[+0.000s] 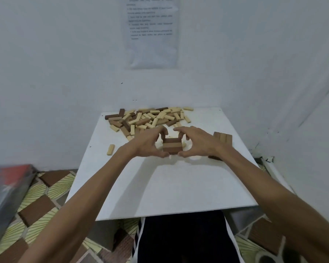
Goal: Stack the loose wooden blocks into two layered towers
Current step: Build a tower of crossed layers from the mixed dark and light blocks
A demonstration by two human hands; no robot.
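Tower: the short brown block tower (172, 148) sits mid-frame on the white worktop (169, 186), just below the loose block pile (150, 118).
Fingers: your left hand (148, 143) and right hand (198, 143) clamp it from either side, with the thumbs at its near lower corners and the fingers (162, 130) curled over the back.
Risk, squeeze: uneven pressure from the two sides could slide one layer over another and skew the stack.
Risk, release: pulling a thumb away sideways could drag the bottom layer.
Risk, pile: the curled fingers are close to the pile, so a stray block could be knocked against the tower.
Orientation: it stands upright, its banded front face square to the lower frame edge. You cannot tell each layer's long axis.
Second base: the row of brown blocks (223, 138) at right has its seams running up-frame.
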